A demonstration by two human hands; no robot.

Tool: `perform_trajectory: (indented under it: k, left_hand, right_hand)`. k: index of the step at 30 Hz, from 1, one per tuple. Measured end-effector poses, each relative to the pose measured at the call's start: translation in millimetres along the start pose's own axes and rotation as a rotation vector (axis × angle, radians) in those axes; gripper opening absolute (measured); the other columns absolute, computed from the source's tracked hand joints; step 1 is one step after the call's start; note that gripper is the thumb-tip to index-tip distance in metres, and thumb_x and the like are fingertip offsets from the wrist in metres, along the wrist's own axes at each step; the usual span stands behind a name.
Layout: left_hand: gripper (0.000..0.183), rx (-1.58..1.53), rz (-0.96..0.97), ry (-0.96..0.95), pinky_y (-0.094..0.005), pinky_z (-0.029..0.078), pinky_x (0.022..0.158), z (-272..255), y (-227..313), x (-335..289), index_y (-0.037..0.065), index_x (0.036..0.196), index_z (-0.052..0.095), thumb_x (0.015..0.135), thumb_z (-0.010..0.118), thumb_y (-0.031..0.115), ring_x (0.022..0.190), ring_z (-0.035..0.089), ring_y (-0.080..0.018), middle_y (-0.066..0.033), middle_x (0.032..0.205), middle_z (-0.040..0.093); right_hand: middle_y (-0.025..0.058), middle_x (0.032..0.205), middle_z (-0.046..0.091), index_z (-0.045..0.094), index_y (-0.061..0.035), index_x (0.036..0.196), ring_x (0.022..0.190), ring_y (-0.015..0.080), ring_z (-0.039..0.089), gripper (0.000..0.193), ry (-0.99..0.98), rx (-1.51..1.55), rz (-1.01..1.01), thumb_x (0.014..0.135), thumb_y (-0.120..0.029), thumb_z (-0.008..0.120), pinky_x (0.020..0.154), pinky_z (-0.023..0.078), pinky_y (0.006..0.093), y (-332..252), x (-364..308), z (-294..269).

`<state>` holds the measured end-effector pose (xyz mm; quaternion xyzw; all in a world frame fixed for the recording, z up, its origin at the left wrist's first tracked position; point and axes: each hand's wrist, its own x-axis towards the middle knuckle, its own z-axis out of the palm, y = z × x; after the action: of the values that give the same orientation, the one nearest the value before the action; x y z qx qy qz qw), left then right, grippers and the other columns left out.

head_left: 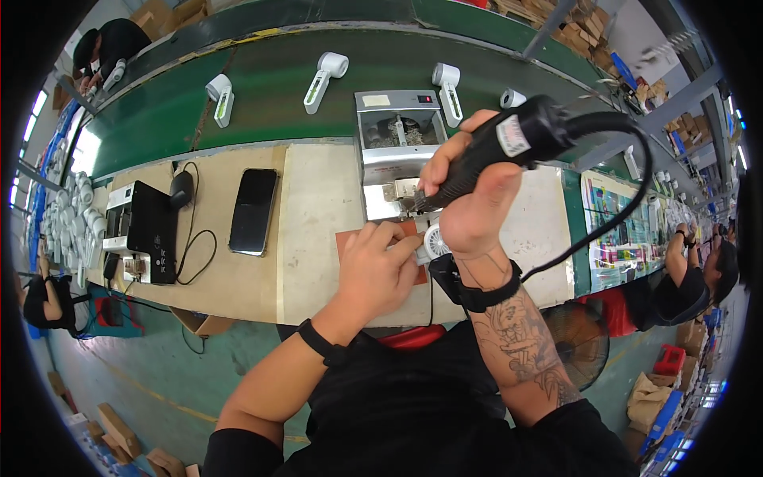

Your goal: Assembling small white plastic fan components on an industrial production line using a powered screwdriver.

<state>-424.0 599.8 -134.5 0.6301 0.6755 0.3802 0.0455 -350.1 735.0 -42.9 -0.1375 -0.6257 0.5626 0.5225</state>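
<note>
My right hand (474,220) is closed around a black electric screwdriver (485,157), its cable curving away to the right. The driver's tip points down-left at the metal front outlet of a grey screw feeder (397,163), with loose screws visible in its tray. I cannot tell if the tip touches the outlet. Below it, my left hand (375,266) has its fingers bent over a small white handheld fan (435,241), mostly hidden by the hands; its round slotted head shows between them. The fan lies on an orange-brown mat (347,241).
Left of me are a black phone (253,211) and a second, black screw feeder (145,230) with a cable. Beyond the worktable, a green conveyor (270,91) carries several white handheld fans (324,79). White parts (75,215) are piled at far left. Co-workers sit on both sides.
</note>
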Motion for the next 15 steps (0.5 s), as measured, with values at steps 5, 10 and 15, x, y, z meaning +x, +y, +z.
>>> perform_trajectory:
  k: [5, 10, 15]
  left_hand:
    - [0.042, -0.019, -0.077, -0.009, -0.0422, 0.047, 0.081, 0, 2, 1, 0.012, 0.109, 0.076, 0.069, 0.085, 0.021, 0.092, 0.061, -0.0275, -0.0027, 0.098, 0.065]
    - [0.038, -0.025, -0.117, 0.039, -0.0416, 0.044, 0.079, 2, -1, 1, 0.014, 0.105, 0.075, 0.07, 0.087, 0.026, 0.091, 0.058, -0.0276, -0.0039, 0.094, 0.061]
    - [0.044, -0.038, -0.146, 0.034, -0.0398, 0.041, 0.082, 5, -8, -2, 0.015, 0.108, 0.077, 0.068, 0.09, 0.027, 0.091, 0.06, -0.0264, -0.002, 0.096, 0.064]
  right_hand:
    - [0.0047, 0.074, 0.059, 0.048, -0.0014, 0.123, 0.065, 0.0107, 0.056, 0.081, 0.014, 0.161, 0.038, 0.089, -0.071, 0.069, 0.059, 0.046, 0.0251, 30, -5, 2]
    - [0.0048, 0.074, 0.06, 0.047, -0.0006, 0.125, 0.064, 0.0111, 0.056, 0.083, 0.001, 0.14, 0.044, 0.089, -0.073, 0.068, 0.059, 0.047, 0.0261, 37, -12, -1]
    - [0.0053, 0.071, 0.056, 0.043, -0.0062, 0.127, 0.06, 0.0146, 0.056, 0.094, 0.013, 0.028, 0.149, 0.084, -0.09, 0.05, 0.062, 0.051, 0.0324, 26, -22, -8]
